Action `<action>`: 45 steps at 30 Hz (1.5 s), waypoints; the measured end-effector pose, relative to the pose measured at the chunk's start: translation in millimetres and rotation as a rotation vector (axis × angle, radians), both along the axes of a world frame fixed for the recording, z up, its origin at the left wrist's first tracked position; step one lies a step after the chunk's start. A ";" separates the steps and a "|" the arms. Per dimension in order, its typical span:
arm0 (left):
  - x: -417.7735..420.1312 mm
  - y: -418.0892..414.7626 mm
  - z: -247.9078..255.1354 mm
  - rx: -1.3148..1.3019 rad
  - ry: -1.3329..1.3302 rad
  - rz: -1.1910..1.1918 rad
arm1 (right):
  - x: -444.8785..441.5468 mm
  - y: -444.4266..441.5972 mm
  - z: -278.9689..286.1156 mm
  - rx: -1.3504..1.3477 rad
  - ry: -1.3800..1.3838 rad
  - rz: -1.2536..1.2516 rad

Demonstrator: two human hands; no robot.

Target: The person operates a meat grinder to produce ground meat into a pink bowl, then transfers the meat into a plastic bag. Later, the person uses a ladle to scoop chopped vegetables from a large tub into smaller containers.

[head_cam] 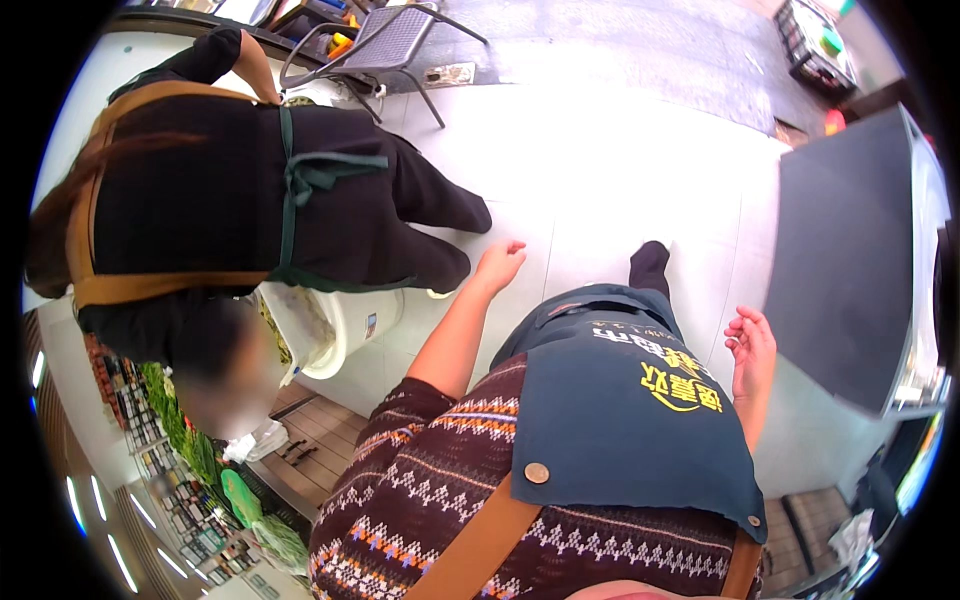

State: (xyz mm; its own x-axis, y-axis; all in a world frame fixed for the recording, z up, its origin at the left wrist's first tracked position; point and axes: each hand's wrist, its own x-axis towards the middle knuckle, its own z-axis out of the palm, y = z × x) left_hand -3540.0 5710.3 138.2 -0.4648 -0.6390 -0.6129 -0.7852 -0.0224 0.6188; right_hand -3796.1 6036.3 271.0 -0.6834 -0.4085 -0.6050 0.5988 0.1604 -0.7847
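My left hand [502,266] hangs in front of me over the pale tiled floor [592,172], fingers loosely curled, with nothing in it. On the other side of my dark apron [630,420], my right hand [750,341] is raised near the grey panel, its fingers bent and apart, also holding nothing. A co-worker [202,187] in black clothes and a green-tied apron stands at the left, back towards me. Beside that person is a white plastic bin [360,322]; leafy green bits show near it.
A dark grey panel or counter [840,255] stands at the right. A metal chair [386,37] is beyond the co-worker. A black crate [814,49] lies at the upper right. Shelves with green vegetables [180,427] and a brown slatted floor [315,435] are at the lower left.
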 end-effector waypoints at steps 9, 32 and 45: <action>148.9 40.9 -90.9 0.420 -0.603 0.766 | -186.2 -171.2 -14.7 -0.021 -0.041 0.292; -56.8 -239.4 -25.6 0.375 -0.280 1.159 | -219.9 -697.5 -2.7 -0.065 -0.044 1.006; -120.8 -280.5 -35.5 0.640 -0.225 1.676 | -190.5 -958.8 1.8 -0.060 -0.013 1.473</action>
